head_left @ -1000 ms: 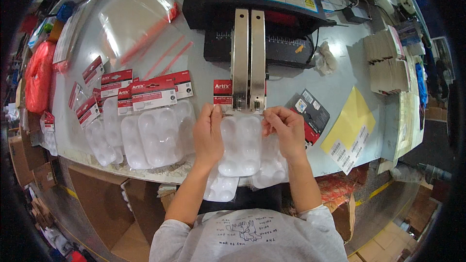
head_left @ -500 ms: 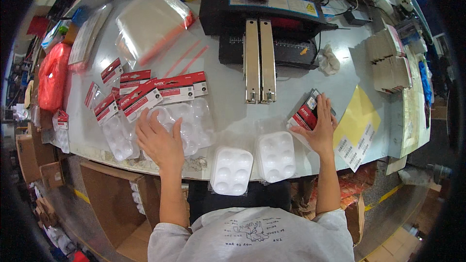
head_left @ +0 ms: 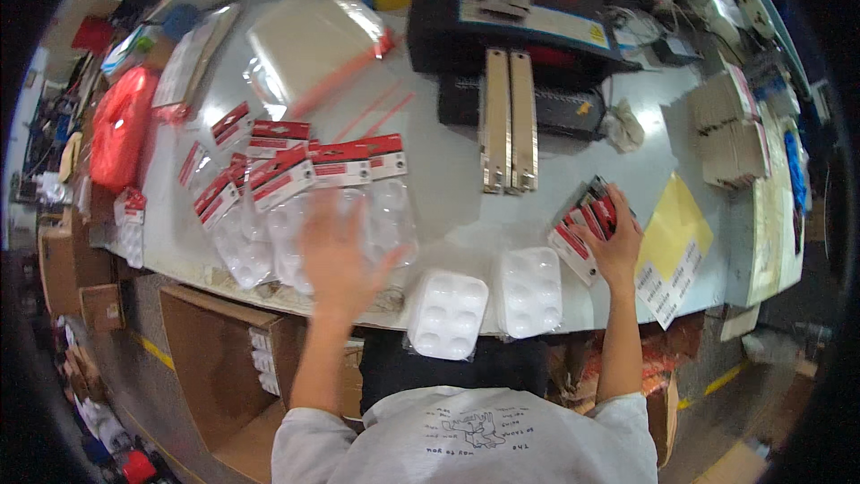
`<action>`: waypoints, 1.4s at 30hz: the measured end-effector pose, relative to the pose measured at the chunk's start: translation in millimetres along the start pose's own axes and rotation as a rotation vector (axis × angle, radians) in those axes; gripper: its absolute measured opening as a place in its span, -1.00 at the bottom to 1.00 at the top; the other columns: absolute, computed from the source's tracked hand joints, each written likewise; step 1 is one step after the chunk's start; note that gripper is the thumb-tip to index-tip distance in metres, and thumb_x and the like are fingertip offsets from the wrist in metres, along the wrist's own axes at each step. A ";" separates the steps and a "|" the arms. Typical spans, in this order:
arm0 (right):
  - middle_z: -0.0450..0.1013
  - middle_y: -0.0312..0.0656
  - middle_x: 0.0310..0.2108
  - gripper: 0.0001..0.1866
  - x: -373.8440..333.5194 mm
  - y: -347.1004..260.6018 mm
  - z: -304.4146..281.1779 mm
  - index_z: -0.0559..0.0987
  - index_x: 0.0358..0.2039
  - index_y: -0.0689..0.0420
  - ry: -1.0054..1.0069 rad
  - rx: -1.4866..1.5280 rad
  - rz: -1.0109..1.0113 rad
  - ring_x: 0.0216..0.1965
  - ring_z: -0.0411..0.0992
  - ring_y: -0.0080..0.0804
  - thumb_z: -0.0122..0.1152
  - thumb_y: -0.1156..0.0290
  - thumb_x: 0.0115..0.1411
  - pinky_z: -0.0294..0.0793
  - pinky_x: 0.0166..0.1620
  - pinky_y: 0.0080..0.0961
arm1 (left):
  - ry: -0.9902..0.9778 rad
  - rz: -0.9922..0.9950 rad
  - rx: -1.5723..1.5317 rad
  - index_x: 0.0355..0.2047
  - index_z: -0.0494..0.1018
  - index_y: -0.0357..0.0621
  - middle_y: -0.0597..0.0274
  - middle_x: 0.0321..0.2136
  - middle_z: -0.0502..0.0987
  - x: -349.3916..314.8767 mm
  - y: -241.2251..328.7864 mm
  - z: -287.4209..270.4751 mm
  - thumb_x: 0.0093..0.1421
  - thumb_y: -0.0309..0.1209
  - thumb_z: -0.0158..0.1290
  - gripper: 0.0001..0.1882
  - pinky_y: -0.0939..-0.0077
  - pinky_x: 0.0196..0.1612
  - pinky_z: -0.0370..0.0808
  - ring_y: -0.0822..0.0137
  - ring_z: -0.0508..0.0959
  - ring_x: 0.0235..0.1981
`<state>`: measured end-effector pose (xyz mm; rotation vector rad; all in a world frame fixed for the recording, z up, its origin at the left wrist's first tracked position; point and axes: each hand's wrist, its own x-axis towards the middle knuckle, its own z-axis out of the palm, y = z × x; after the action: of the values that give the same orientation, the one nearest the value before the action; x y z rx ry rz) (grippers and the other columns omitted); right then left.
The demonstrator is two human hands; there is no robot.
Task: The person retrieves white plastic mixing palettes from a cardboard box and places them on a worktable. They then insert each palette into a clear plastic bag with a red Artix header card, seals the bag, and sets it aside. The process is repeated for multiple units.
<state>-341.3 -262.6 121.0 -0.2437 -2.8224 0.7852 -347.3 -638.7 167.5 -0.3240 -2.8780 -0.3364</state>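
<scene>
Right hand (head_left: 618,246) is down on the red-and-black cards (head_left: 596,217) toward the table's right side, thumb and fingers spread across them; whether one is pinched, I can't tell. The left hand (head_left: 339,255) is a blur above the bagged trays (head_left: 391,220), fingers splayed, nothing visible in its grasp. Those bags overlap in a fan near the left of the front edge, perhaps so each red header shows, headers toward the far edge. Between the hands, two white six-well trays (head_left: 450,312) sit at the front edge, probably for easy reach, the left one overhanging it. Both have wells upward and long axes running front to back, the left one's far end leaning right. The cards lie askew, their long axis partly covered. Farther out, the black machine (head_left: 524,18) points its paired metal bars (head_left: 511,121) at the front edge.
</scene>
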 end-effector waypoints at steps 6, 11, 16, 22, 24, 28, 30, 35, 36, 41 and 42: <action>0.29 -0.13 0.14 -0.13 4.0 -1.3 1.7 0.31 0.14 0.08 -0.023 -0.026 -0.006 0.23 0.17 -0.23 0.47 0.13 -0.21 0.04 0.18 -0.25 | -0.149 -0.079 0.175 0.15 0.28 0.23 0.06 0.25 0.07 -7.4 6.5 45.3 0.01 0.09 0.07 -0.32 0.01 0.23 -0.07 -0.01 -0.04 0.30; 0.19 -0.13 0.21 -0.08 -2.9 5.7 -1.2 0.24 0.19 0.07 -0.067 -0.086 -0.012 0.27 0.08 -0.22 0.43 0.05 -0.17 -0.01 0.19 -0.19 | -0.272 -0.059 0.263 0.17 0.26 0.27 0.14 0.28 0.03 -16.6 -59.8 9.7 0.00 0.02 0.10 -0.32 0.02 0.26 -0.15 0.01 -0.06 0.31; 0.13 -0.12 0.25 -0.11 -3.0 8.4 -2.9 0.21 0.21 0.05 -0.118 -0.116 -0.042 0.29 0.04 -0.21 0.40 0.11 -0.12 -0.03 0.20 -0.19 | -0.128 -0.150 0.407 0.05 0.35 0.05 0.08 0.21 0.16 -15.6 -58.9 -13.6 -0.04 -0.03 0.15 -0.36 0.04 0.19 -0.03 0.03 0.09 0.25; 0.48 -0.17 -0.13 -0.39 9.5 2.0 -5.8 0.46 0.01 0.04 -0.011 0.104 0.121 -0.06 0.41 -0.32 0.40 0.19 -0.09 0.20 0.08 -0.42 | -0.084 -0.175 -0.360 -0.39 0.42 -0.10 0.16 -0.29 0.37 -41.1 44.7 46.4 -0.13 -0.09 0.27 -0.57 0.19 -0.09 0.18 0.11 0.34 -0.17; 0.57 -0.22 -0.31 -0.49 8.4 1.5 -4.6 0.54 -0.08 0.03 0.038 0.137 0.163 -0.24 0.50 -0.37 0.39 0.19 -0.08 0.29 0.00 -0.49 | 0.024 -0.263 -0.397 -0.41 0.41 -0.13 0.12 -0.29 0.35 -46.7 62.9 56.0 -0.11 -0.13 0.27 -0.59 0.20 -0.11 0.21 0.08 0.34 -0.19; 0.56 -0.25 -0.33 -0.52 3.2 -3.0 -0.2 0.55 -0.10 0.03 0.127 -0.086 0.110 -0.27 0.49 -0.38 0.40 0.23 -0.08 0.37 -0.12 -0.47 | 0.190 -0.371 -0.406 -0.40 0.38 -0.20 0.06 -0.30 0.32 -46.0 73.5 50.4 -0.07 -0.22 0.25 -0.62 0.20 -0.14 0.24 0.05 0.32 -0.20; 0.56 -0.25 -0.35 -0.54 3.3 -12.1 -4.1 0.55 -0.11 0.03 0.160 -0.135 0.076 -0.28 0.48 -0.36 0.41 0.26 -0.08 0.38 -0.16 -0.44 | 0.065 -0.296 -0.417 -0.36 0.35 -0.21 0.04 -0.29 0.32 -41.3 73.2 42.4 -0.02 -0.29 0.22 -0.66 0.20 -0.14 0.24 0.05 0.32 -0.21; 0.53 -0.26 -0.40 -0.59 4.6 -64.3 -46.0 0.52 -0.19 0.21 0.193 0.413 0.419 -0.38 0.47 -0.54 0.40 0.38 -0.07 0.44 -0.26 -0.57 | -0.013 -0.397 -0.944 -0.37 0.29 -0.20 0.03 -0.25 0.48 -37.1 75.9 14.9 0.16 -0.45 0.07 -0.84 0.47 -0.29 0.33 0.32 0.40 -0.37; 0.52 -0.24 -0.41 -0.62 -0.3 -79.0 -56.0 0.50 -0.23 0.27 0.159 0.601 0.354 -0.38 0.45 -0.60 0.39 0.44 -0.08 0.45 -0.29 -0.63 | -0.142 -0.564 -1.262 -0.39 0.28 -0.19 0.04 -0.25 0.51 -38.4 79.0 7.4 0.19 -0.47 0.03 -0.87 0.54 -0.34 0.33 0.40 0.41 -0.42; 0.50 -0.07 -0.46 -0.53 -0.5 -131.9 -44.6 0.53 -0.23 0.23 -0.516 0.511 -0.202 -0.46 0.49 -0.46 0.41 0.17 -0.07 0.43 -0.35 -0.55 | -0.471 -0.657 -1.627 -0.23 0.39 -0.32 0.09 -0.25 0.58 -34.1 94.0 -14.5 0.25 -0.49 -0.03 -0.86 0.72 -0.22 0.42 0.56 0.51 -0.30; 0.49 -0.08 -0.51 -0.55 0.3 -134.5 -43.0 0.54 -0.27 0.22 -0.599 0.509 -0.120 -0.51 0.45 -0.45 0.40 0.15 -0.05 0.41 -0.39 -0.54 | -0.480 -0.645 -1.602 -0.21 0.39 -0.33 0.11 -0.26 0.58 -32.2 96.0 -15.5 0.25 -0.48 -0.03 -0.84 0.71 -0.20 0.43 0.55 0.52 -0.28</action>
<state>-345.4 -355.1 227.6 0.2862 -2.9559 1.7408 -290.4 -557.5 193.5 0.3901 -2.2001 -2.8671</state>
